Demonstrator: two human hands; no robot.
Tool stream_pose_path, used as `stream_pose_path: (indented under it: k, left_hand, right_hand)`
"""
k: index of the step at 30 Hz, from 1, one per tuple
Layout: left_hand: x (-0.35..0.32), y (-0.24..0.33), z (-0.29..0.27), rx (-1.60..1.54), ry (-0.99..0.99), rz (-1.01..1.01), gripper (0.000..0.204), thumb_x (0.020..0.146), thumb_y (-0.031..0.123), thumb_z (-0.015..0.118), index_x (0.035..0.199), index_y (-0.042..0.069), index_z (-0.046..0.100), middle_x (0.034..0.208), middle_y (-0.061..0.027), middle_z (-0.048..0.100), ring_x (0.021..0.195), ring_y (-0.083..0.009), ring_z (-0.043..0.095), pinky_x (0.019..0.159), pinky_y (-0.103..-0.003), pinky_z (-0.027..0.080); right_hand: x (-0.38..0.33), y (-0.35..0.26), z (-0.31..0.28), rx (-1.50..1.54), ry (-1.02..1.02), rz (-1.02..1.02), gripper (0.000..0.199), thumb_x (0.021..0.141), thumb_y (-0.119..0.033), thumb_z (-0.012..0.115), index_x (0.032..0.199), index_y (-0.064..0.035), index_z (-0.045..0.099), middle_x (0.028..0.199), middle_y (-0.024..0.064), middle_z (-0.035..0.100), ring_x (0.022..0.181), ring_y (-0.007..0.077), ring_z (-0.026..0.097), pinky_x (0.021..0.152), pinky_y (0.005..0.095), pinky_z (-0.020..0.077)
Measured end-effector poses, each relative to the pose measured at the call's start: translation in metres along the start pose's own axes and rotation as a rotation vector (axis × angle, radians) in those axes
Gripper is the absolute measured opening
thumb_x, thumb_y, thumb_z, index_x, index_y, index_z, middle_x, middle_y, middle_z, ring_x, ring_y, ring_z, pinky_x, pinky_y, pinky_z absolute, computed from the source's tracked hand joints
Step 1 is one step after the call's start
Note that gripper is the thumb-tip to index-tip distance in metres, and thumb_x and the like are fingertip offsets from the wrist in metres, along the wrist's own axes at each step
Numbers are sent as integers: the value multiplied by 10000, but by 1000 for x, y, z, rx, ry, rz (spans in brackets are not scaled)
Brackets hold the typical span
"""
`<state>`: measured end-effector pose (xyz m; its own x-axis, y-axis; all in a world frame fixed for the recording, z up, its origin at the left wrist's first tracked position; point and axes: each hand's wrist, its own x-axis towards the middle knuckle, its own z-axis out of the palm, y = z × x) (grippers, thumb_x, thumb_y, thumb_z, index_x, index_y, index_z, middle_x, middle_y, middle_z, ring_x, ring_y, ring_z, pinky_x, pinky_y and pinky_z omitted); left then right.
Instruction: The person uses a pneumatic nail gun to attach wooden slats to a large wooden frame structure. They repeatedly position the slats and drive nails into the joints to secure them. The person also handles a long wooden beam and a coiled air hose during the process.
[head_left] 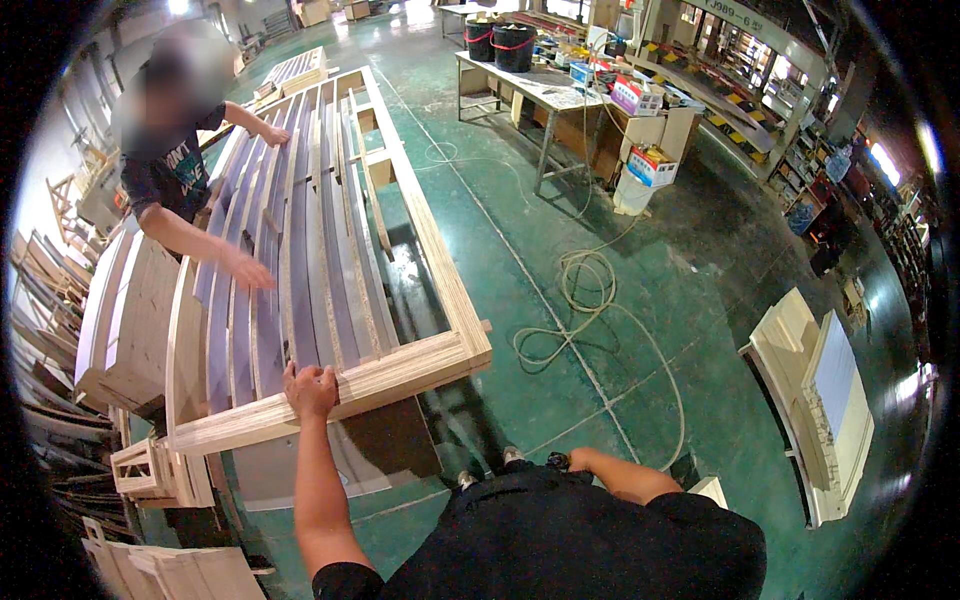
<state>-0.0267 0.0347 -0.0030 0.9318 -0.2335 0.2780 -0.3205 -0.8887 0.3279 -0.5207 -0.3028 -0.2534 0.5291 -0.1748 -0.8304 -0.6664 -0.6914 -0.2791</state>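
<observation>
A long wooden frame reaches away from me at the left, with grey-violet slats and pale wooden strips running along its length. My left hand rests on its near end rail, fingers curled over the inner edge. My right arm is bent back toward my waist. A small black item shows at its wrist end, and the fingers of the right hand are hidden. Across the frame stands a co-worker in a dark T-shirt, one hand over the slats and the other farther along them.
Coiled pale hose lies on the green floor. Stacked panels stand at the right. Farther off, a workbench carries black buckets and boxes. Curved wooden pieces and timber crowd the left side.
</observation>
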Motion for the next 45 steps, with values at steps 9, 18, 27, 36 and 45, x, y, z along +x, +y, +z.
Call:
stream_pose_path:
  k: [9, 18, 27, 36, 45]
  left_hand:
    - [5, 0, 5, 10, -89, -21, 301, 836, 397, 687, 882, 108, 758, 1208, -175, 677, 1371, -352, 422, 1095, -480, 367]
    - [3, -4, 13, 27, -14, 35, 382, 870, 449, 631, 858, 88, 758, 1112, -173, 706, 1337, -371, 446, 1078, -503, 382]
    - [0, -7, 2, -1, 13, 25, 302, 846, 400, 676, 858, 110, 757, 1153, -186, 689, 1333, -369, 450, 1090, -484, 371]
    - [3, -4, -3, 19, -60, 21, 356, 855, 431, 667, 928, 98, 768, 1233, -211, 659, 1342, -375, 447, 1121, -470, 352]
    - [35, -3, 11, -96, 27, 202, 395, 859, 414, 700, 1105, 105, 696, 1197, -134, 679, 1237, -352, 545, 1053, -481, 419]
  right_hand:
    - [14, 4, 4, -129, -24, -13, 457, 673, -415, 739, 1009, -106, 749, 973, 170, 736, 883, 388, 700, 759, 512, 549]
    - [24, 1, 2, -207, -35, 34, 590, 625, -430, 770, 1098, -81, 717, 1094, 188, 713, 981, 387, 684, 840, 489, 548]
    - [-2, -28, -20, -200, -72, -8, 577, 672, -414, 757, 1115, -49, 699, 1092, 203, 707, 982, 393, 676, 812, 496, 541]
    - [-4, -33, -22, -134, -92, -7, 540, 667, -421, 753, 1069, -60, 720, 1046, 202, 717, 955, 399, 682, 814, 494, 541]
    - [33, 13, 10, -203, 51, -5, 499, 742, -373, 723, 1106, -33, 696, 1097, 213, 705, 1004, 416, 667, 826, 503, 530]
